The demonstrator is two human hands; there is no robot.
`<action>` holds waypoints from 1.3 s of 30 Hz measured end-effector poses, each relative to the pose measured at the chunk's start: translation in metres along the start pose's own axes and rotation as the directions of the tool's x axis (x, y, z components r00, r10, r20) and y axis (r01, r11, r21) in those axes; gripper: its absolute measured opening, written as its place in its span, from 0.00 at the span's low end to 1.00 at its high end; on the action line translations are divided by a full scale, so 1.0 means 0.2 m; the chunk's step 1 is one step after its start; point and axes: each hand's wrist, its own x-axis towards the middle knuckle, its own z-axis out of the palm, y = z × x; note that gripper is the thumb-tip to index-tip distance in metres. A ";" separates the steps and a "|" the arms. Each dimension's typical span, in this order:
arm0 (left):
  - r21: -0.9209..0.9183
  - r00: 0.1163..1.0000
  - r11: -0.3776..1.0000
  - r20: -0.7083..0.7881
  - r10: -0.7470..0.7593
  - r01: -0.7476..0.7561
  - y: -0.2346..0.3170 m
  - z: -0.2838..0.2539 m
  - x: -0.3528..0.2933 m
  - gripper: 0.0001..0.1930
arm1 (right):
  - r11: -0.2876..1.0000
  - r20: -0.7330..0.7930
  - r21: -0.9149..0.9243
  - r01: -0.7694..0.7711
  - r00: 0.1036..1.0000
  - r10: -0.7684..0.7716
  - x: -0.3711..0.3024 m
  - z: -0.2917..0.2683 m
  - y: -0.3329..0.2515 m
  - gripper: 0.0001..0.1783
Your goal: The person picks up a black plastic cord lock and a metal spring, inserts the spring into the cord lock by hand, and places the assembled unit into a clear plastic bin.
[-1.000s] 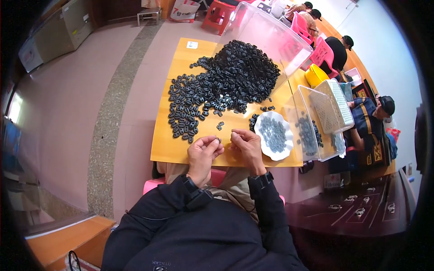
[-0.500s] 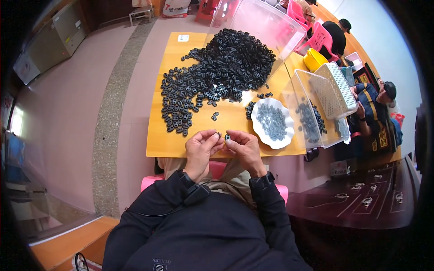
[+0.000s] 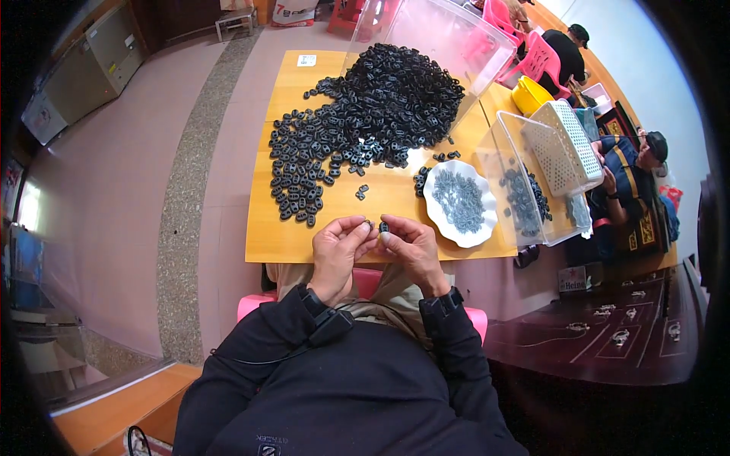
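Both of my hands meet just over the table's front edge. Between the thumb and forefinger of my right hand (image 3: 414, 249) is a small black oval piece with holes (image 3: 384, 227). My left hand (image 3: 338, 249) pinches a tiny dark part (image 3: 369, 225), too small to name, close beside that piece. Beyond my hands, a large heap of black two-holed oval pieces (image 3: 403, 95) covers much of the table, thinning out toward the near left. To the right of my hands, a white scalloped dish (image 3: 491, 199) holds many small grey, translucent-looking parts.
The yellow wooden table (image 3: 285, 247) carries a clear bin (image 3: 532, 235) with black pieces at its right, beside a white perforated basket (image 3: 574, 144). A large clear tub (image 3: 487, 53) lies behind the heap. A yellow bowl (image 3: 530, 97) and a person (image 3: 639, 178) are farther right.
My hands stay nearly in place, still pinching the same small parts. The black oval piece in my right hand looks slightly turned. The whole view has shifted a little.
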 end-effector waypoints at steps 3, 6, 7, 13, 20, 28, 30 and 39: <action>-0.002 1.000 1.000 0.009 0.001 -0.001 0.00 0.00 0.00 0.08 | 1.000 -0.003 -0.010 0.018 1.000 -0.018 0.00 0.00 0.01 0.18; 0.004 1.000 1.000 0.004 0.003 -0.003 0.00 0.00 0.00 0.08 | 1.000 -0.007 -0.022 0.019 1.000 -0.020 0.00 0.01 0.00 0.18; 0.005 1.000 1.000 0.006 0.008 -0.008 0.00 0.00 0.00 0.08 | 1.000 -0.008 -0.021 0.020 1.000 -0.020 0.00 0.00 0.00 0.18; 0.016 1.000 1.000 0.003 0.006 -0.006 0.00 0.01 0.00 0.08 | 0.990 -0.028 -0.113 0.082 0.996 -0.086 0.00 0.01 0.01 0.17; 0.049 1.000 0.999 0.018 0.017 -0.018 -0.01 0.00 0.00 0.08 | 0.961 -0.046 -0.235 0.147 0.986 -0.162 0.00 0.01 0.04 0.16; 0.065 1.000 0.998 0.022 0.021 -0.022 0.00 0.01 0.00 0.07 | 0.964 -0.059 -0.221 0.146 0.985 -0.163 0.00 0.01 0.03 0.16; 0.071 1.000 0.997 0.023 0.019 -0.021 0.00 0.02 0.00 0.07 | 0.954 -0.051 -0.246 0.169 0.981 -0.187 0.01 -0.01 0.05 0.16; 0.088 0.999 0.996 0.045 0.007 -0.011 0.00 0.01 0.00 0.07 | 0.946 0.028 -0.285 0.151 0.988 -0.150 0.00 -0.02 0.03 0.15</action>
